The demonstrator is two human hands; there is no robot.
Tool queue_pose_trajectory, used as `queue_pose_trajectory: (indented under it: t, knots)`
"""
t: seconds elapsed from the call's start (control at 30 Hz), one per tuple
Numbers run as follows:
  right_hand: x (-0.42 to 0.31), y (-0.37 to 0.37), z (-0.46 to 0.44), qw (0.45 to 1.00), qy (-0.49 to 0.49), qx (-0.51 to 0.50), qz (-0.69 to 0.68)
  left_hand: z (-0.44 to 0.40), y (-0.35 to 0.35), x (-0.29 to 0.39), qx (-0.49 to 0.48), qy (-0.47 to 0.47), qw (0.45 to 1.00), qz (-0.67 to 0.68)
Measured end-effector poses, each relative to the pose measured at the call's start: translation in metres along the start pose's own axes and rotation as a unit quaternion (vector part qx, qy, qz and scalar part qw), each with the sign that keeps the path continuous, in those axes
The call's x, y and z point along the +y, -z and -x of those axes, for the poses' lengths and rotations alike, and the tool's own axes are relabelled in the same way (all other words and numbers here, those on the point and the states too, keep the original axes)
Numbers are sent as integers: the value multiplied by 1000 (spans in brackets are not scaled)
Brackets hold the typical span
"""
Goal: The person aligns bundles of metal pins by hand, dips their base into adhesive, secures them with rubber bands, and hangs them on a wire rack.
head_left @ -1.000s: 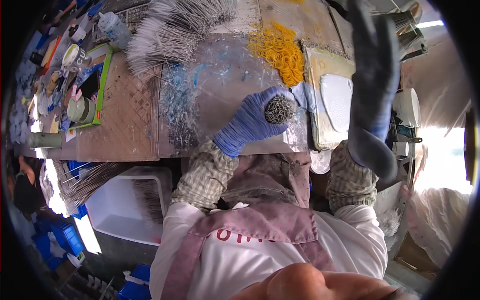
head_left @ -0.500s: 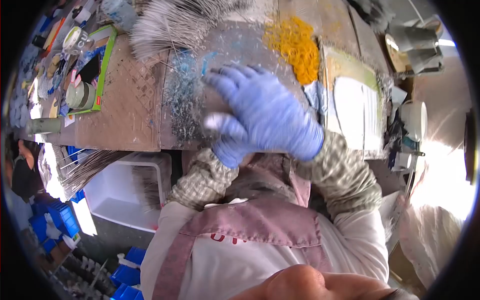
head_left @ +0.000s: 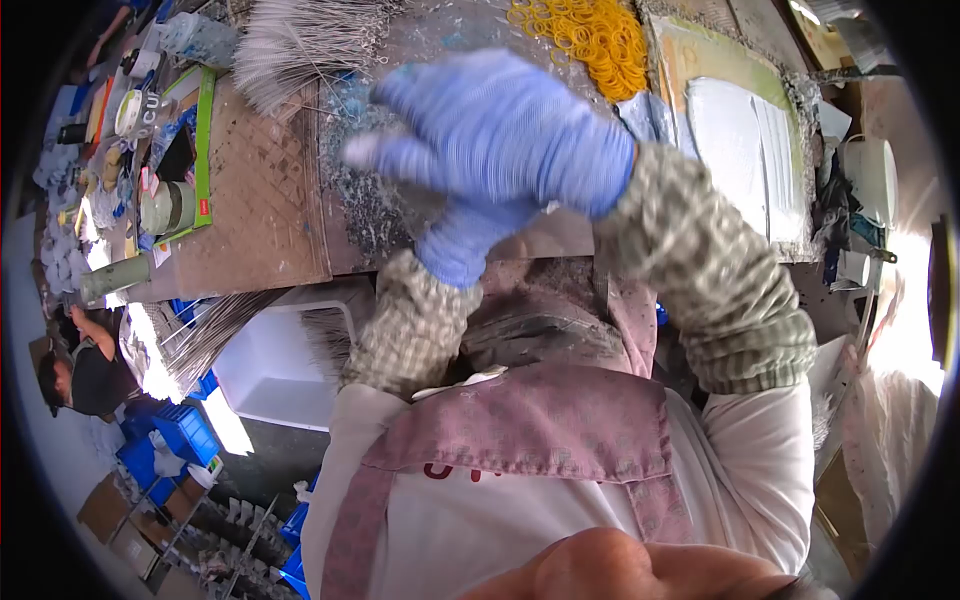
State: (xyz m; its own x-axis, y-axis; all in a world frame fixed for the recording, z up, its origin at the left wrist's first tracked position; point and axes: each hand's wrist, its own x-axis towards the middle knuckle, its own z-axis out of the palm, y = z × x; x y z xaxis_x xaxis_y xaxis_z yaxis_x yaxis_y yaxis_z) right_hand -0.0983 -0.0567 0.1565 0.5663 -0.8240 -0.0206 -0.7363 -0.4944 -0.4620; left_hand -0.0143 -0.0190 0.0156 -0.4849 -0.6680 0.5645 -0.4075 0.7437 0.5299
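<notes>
1. Closest to the camera, a mauve apron [head_left: 540,420] lies over a white shirt [head_left: 750,450], with red lettering partly covered at its edge.
2. Just beyond, both arms wear checked sleeves [head_left: 720,270] in a dull green-grey, bunched at the wrists.
3. Over the bench [head_left: 265,200], the right hand [head_left: 510,130], in a ribbed blue glove, crosses above the left hand [head_left: 470,235]. Its fingers stretch leftward, blurred, with a pale thumb tip apart from them; whether they close on anything is hidden.
4. Below it, the left hand, gloved alike, shows mainly its wrist and back. Its fingers are covered, so their state and any hold cannot be told.
5. Past the hands, towards the left, the wires [head_left: 300,50] lie on the bench in a loose, overlapping fan: thin grey metal stems, pale feathery ends to the left, darker looped ends to the right.
6. Beyond the right hand, yellow-orange rings [head_left: 600,45] lie in a tangled heap. A pale blue cloth [head_left: 647,118] sits beside the board [head_left: 668,50], which bears a smooth white layer [head_left: 745,150].
7. Off to the left stand a jar [head_left: 168,207] and a green-rimmed tray [head_left: 205,150]; below bench level is a white tub [head_left: 270,365].
8. Farther left, a dark-clad person [head_left: 95,370] appears near blue bins [head_left: 185,432].
</notes>
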Motion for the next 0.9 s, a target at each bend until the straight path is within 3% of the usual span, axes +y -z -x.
queue_pose_trajectory:
  t: [0.03, 0.07, 0.1, 0.17, 0.23, 0.3, 0.37, 0.4, 0.43, 0.53, 0.57, 0.63, 0.67, 0.7, 0.77, 0.8, 0.83, 0.9]
  knots:
    - [9, -3, -2, 1000, -2, 1, -3, 2, 1, 4, 6, -9, 1000, -10]
    - [14, -2, -2, 999, -7, 27, 31, -11, 4, 9, -164, 134, 977, 38]
    - [16, 2, 0, 996, -9, 54, 68, -12, 3, 9, -161, 131, 977, 39]
    - [4, 1, 37, 998, 4, -14, 68, -12, 1, 10, -153, 139, 976, 68]
    - [-7, -15, 47, 999, 34, -2, 30, -13, -1, 11, -155, 152, 972, 96]
    - [-1, -9, 28, 997, -3, -63, -54, -14, -2, 11, -177, 173, 960, 128]
    - [13, -6, 1, 997, -50, 48, 17, -15, -3, 11, -190, 188, 951, 154]
    - [14, 5, 0, 997, -77, -13, -16, -15, -4, 10, -193, 193, 947, 167]
    - [5, 3, 13, 997, -76, -9, -14, -15, -4, 10, -194, 198, 944, 179]
    - [-6, -22, 49, 998, 53, 34, 9, -12, -7, 9, -183, 199, 940, 209]
    - [0, -18, 39, 998, 56, 36, 11, -11, -8, 8, -182, 204, 936, 221]
    - [14, -8, 12, 998, -29, 54, -4, -8, -11, 7, -181, 223, 926, 246]
    - [-2, 20, 16, 998, -15, 53, 8, -10, -6, 20, -173, 211, 932, 238]
    - [-11, 44, 21, 998, -8, 64, 21, -16, -5, 27, -141, 215, 915, 310]
    - [-28, 52, 49, 952, 250, 155, 88, 10, -7, 54, -103, 266, 838, 466]
    - [-36, 42, 54, 977, 116, 160, -82, 18, -6, 63, -80, 287, 790, 536]
    - [-29, 31, 55, 976, 120, 166, -75, 12, -4, 65, -52, 291, 745, 598]
    - [-2, -4, 55, 997, -35, -23, -68, -2, 0, 64, -5, 291, 642, 710]
